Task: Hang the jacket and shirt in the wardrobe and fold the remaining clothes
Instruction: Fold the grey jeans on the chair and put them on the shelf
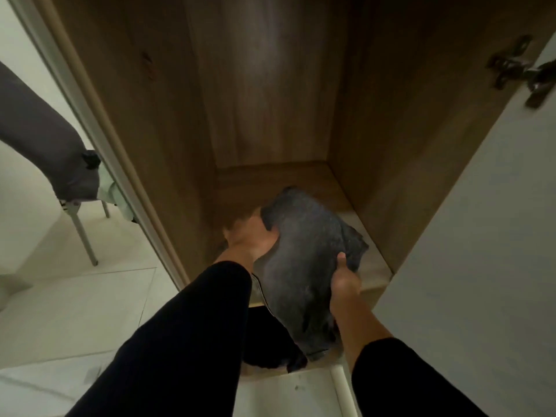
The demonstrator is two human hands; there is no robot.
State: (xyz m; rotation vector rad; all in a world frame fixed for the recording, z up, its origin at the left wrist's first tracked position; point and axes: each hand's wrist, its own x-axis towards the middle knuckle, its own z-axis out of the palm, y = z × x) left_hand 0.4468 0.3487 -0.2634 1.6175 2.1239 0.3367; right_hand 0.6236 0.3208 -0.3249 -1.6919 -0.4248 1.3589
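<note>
So the person's got a folded dark grey garment (pixel 307 266) held out over the floor of the open wardrobe (pixel 270 85), both arms in black sleeves reaching in. The right hand (pixel 344 281) grips the near right edge of it, thumb clearly pressed on top of the cloth and the rest of the fingers tucked underneath where they can't be seen. The left hand (pixel 252 236) sits under the far left side, looks like it's cupping or supporting the fold from below, but it's blurry and half covered, so how tightly its fingers are curled is hard to tell. The garment hangs above the wooden bottom shelf (pixel 301 179), tilted, with its lower end drooping toward the person, so it isn't set down yet as far as can be seen. What could go sideways here, probably: the fold is only held at two spots, so if one hand lets go first the loose end could flop open and the whole fold would need redoing. The drooping tail could also catch on the front lip of the shelf and drag the layers apart as it goes in. Off to the left there's a chair (pixel 45 139) with a grey cover, and the wardrobe door hinge (pixel 511 64) shows up top right.
</note>
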